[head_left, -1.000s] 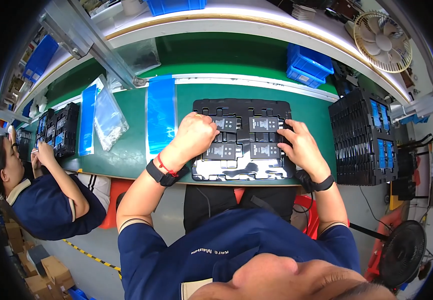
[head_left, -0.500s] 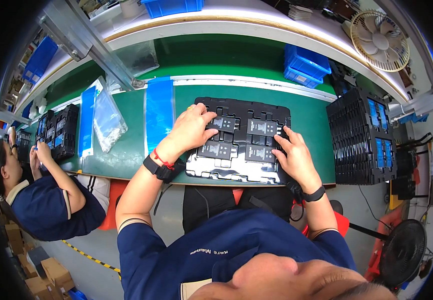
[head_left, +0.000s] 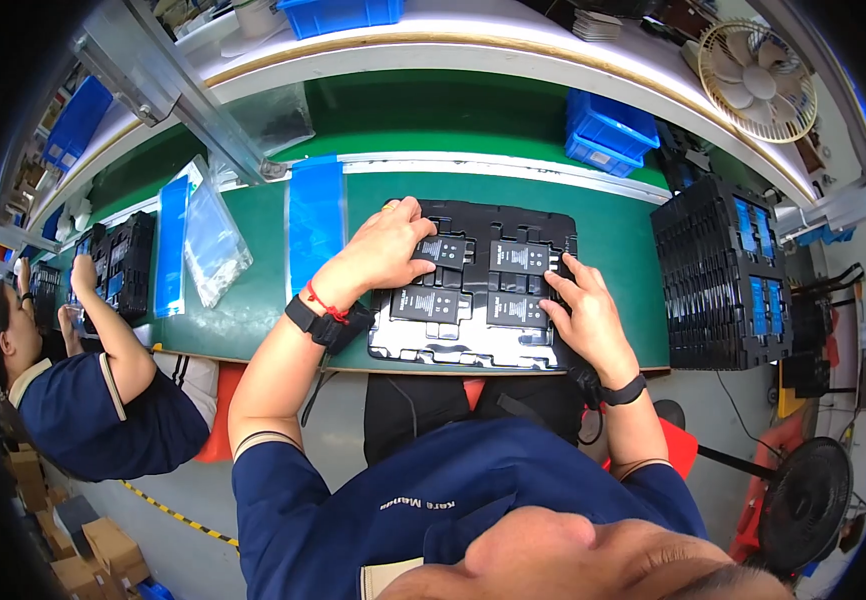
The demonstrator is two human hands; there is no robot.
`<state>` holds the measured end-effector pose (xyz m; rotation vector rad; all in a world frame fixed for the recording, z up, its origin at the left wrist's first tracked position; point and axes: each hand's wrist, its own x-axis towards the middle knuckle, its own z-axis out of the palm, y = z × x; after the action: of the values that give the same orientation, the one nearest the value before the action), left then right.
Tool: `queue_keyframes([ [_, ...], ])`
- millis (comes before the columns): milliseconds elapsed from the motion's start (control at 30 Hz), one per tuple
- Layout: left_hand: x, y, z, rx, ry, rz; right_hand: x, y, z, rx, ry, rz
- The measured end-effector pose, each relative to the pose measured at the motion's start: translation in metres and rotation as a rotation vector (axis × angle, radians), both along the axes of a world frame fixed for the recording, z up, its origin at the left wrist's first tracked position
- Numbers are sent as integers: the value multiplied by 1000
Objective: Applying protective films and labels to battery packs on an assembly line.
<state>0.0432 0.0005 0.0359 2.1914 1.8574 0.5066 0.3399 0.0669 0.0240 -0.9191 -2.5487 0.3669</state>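
Since the first frame, at far left, a co-worker's hand (head_left: 84,276) has risen and the person's bare left hand (head_left: 383,250) has uncurled, finger and thumb apart at the flat black upper-left battery (head_left: 443,250) in a glossy black moulded-plastic tray (head_left: 423,338) on the green bench (head_left: 271,235); the bare right hand (head_left: 593,318) lies spread by the right-hand batteries (head_left: 518,257).

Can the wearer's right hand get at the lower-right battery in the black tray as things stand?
Probably yes: the right hand is close beside the lower-right battery, whose face lies mostly uncovered in the black tray.
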Motion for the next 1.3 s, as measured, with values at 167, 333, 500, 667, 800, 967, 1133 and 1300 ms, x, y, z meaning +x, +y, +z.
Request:
queue_keyframes([
  [167,-3,-3,1,-16,7,-20,-1,0,0,-7,3,14],
  [333,-10,-8,3,-17,-28,-13,-2,-3,1,-5,3,8],
  [500,-6,-8,0,7,-41,-13,0,-5,0,-3,16,-12],
  [667,-7,-6,3,-19,60,-49,-1,-5,2,-4,24,10],
  [800,-8,-5,8,-81,88,-56,-2,-6,1,-20,34,21],
  [967,-10,-10,8,-1,47,-8,-3,-7,0,-22,45,19],
  [1133,-18,-33,8,151,-29,125,-5,-7,0,-22,44,27],
  [1300,-64,-89,-15,130,83,441,0,-3,-1,-15,29,-32],
])
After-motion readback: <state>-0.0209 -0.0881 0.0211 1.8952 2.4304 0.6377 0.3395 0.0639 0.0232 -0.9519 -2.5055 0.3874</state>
